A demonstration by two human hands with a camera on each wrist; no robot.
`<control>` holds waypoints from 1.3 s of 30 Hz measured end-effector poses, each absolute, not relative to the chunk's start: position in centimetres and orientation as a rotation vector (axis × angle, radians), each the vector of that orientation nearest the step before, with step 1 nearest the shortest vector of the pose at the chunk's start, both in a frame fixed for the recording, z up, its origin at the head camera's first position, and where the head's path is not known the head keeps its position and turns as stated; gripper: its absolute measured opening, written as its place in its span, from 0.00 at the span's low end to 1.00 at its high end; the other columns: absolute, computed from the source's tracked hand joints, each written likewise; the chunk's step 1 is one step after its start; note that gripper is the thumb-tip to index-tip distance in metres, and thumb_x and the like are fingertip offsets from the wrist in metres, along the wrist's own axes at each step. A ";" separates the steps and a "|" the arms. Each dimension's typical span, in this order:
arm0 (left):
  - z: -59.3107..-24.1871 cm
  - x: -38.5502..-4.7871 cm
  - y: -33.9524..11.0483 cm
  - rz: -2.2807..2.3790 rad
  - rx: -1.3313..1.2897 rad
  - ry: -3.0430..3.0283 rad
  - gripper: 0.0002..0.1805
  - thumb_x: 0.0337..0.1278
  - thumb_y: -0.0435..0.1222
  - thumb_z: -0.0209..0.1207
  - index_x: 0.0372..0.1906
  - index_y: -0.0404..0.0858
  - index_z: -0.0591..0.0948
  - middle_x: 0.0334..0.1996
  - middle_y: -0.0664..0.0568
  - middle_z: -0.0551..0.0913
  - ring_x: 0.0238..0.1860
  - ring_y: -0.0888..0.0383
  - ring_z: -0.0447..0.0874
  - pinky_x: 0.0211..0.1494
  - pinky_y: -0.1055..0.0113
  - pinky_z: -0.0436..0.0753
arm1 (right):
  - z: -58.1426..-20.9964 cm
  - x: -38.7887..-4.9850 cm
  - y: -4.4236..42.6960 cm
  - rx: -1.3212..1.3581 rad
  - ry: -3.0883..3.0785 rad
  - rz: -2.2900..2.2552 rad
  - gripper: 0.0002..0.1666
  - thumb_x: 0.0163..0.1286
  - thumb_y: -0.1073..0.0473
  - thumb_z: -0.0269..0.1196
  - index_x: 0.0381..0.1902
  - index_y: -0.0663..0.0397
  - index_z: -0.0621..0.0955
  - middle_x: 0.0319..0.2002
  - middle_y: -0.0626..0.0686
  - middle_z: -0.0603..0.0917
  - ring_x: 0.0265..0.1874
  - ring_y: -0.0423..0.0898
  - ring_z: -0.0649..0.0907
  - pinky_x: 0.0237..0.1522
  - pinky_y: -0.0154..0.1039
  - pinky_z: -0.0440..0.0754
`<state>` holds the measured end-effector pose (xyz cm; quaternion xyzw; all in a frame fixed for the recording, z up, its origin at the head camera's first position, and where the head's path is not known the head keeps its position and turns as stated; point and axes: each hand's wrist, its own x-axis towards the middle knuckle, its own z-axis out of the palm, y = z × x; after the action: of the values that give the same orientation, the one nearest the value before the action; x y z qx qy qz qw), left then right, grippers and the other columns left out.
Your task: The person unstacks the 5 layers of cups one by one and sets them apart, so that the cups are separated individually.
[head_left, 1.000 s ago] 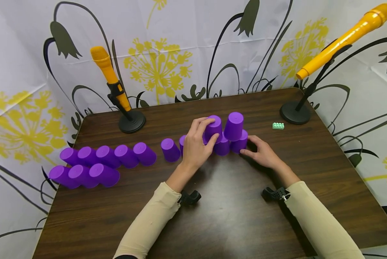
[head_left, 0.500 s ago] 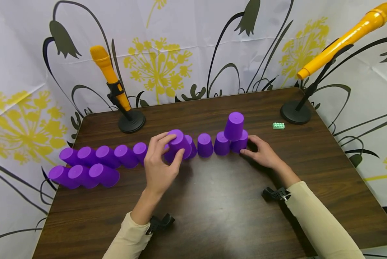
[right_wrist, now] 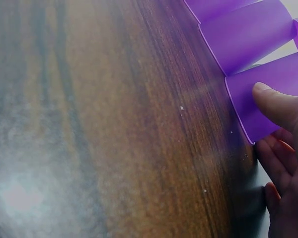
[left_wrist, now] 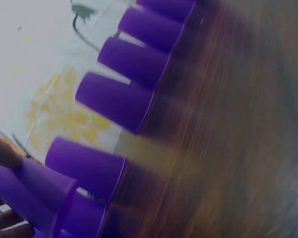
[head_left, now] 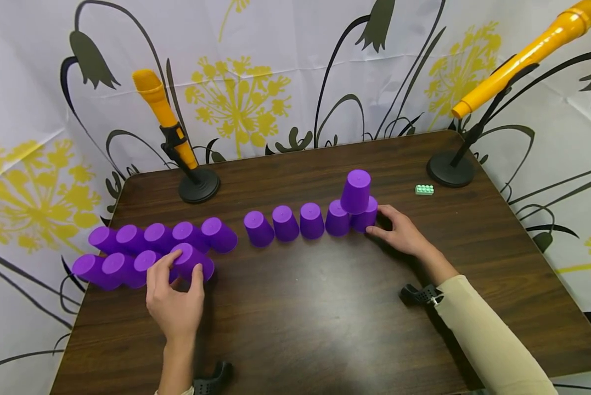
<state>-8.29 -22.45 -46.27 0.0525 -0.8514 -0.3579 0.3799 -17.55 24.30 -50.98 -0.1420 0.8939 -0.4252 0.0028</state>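
In the head view my left hand grips an upside-down purple cup, thumb on one side and fingers on the other. This cup is at the right end of the front row of purple cups on the left; whether it touches the table cannot be told. My right hand holds the rightmost purple cup of the middle row at its side. In the right wrist view its thumb lies against that cup. One upside-down cup stands on top of the row's last two cups.
Behind the front left row runs another row of purple cups. Several more cups stand along the middle. Yellow microphones on black stands are at the back left and right. A mint toy brick lies near the right stand.
My left hand has lifted a purple cup off the middle row's upper level and carried it left to the front row's end. My right hand has stayed in place.
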 end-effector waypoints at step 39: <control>-44.2 -8.8 -23.3 -0.655 0.250 -2.068 0.18 0.48 0.37 0.70 0.47 0.40 0.86 0.52 0.53 0.83 0.48 0.54 0.82 0.40 0.86 0.71 | -50.7 -17.6 24.2 -0.423 2.794 -1.321 0.34 0.65 0.54 0.69 0.65 0.61 0.72 0.61 0.62 0.75 0.64 0.59 0.71 0.65 0.58 0.65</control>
<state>-8.81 -23.35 -44.16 0.1016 -0.8405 -0.2661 0.4610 -17.56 24.18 -50.67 -0.1357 0.8956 -0.4235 0.0108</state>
